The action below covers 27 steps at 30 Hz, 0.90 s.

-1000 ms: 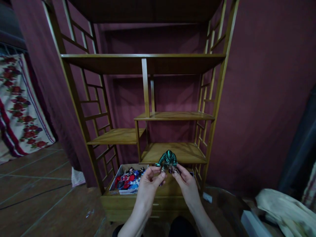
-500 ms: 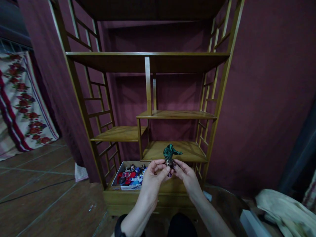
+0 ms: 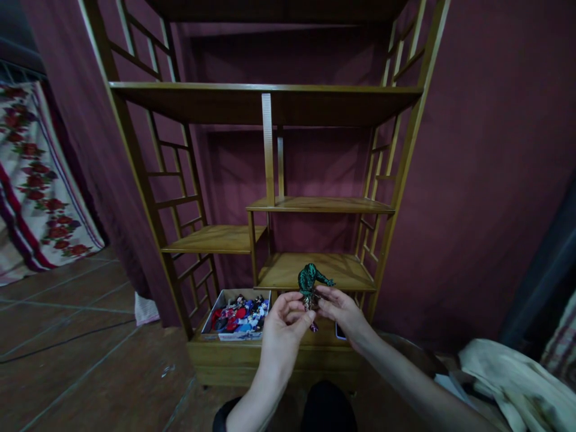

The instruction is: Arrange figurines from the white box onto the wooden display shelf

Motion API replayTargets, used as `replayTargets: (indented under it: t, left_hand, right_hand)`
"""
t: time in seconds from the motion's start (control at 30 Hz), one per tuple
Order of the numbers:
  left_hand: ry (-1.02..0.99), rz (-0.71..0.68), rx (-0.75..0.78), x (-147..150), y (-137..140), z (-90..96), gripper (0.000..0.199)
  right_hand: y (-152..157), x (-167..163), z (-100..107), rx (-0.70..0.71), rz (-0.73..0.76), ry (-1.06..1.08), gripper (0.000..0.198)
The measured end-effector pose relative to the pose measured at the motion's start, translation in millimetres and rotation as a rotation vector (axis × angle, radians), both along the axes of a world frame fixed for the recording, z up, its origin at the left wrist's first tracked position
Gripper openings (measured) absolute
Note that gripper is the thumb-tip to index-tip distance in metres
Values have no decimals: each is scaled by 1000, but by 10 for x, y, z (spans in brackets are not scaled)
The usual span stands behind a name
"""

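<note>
A small figurine (image 3: 308, 279) with a dark green, shiny upper body and one arm stretched to the right is held up in front of the shelves. My left hand (image 3: 288, 318) pinches its lower part between thumb and fingers. From the other side my right hand (image 3: 339, 309) grips it too, fingertips near its waist; part of the figurine is hidden by the fingers. Below and left of it, a shallow box (image 3: 244, 293) holds many small colourful figures in red, blue and white.
A wooden shelf unit (image 3: 265, 89) with stepped boards stands against a dark red wall. A phone-like object (image 3: 340, 331) lies on its base, partly behind my right hand. Pale cloth (image 3: 504, 366) is heaped at right. A flowered cloth (image 3: 42, 186) hangs at left.
The view has shifted slightly, and my right forearm now angles further out to the right. The figurine has turned a little in my hands. The phone-like object has come into sight.
</note>
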<state>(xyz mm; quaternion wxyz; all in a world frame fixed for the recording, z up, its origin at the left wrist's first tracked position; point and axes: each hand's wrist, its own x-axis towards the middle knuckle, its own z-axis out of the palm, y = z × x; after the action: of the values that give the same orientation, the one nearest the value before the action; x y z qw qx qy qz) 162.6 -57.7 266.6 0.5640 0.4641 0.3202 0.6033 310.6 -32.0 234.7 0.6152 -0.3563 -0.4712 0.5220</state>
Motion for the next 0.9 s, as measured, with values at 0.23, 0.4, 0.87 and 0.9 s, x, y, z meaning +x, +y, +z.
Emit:
replayTargets:
  t: [0.23, 0.4, 0.87, 0.9]
  left_hand:
    - [-62, 19, -75, -46, 43, 17, 38]
    - [-68, 35, -128, -109, 54, 13, 40]
    - [-50, 14, -110, -312, 150, -20, 39]
    - [-42, 15, -101, -317, 147, -21, 39]
  right_hand:
    - [-17, 74, 63, 104, -53, -75, 41]
    - [-79, -7, 32, 166, -137, -90, 41]
    - [-199, -308, 15, 221, -301, -86, 31]
    - [-201, -320, 12, 217, -304, -86, 30]
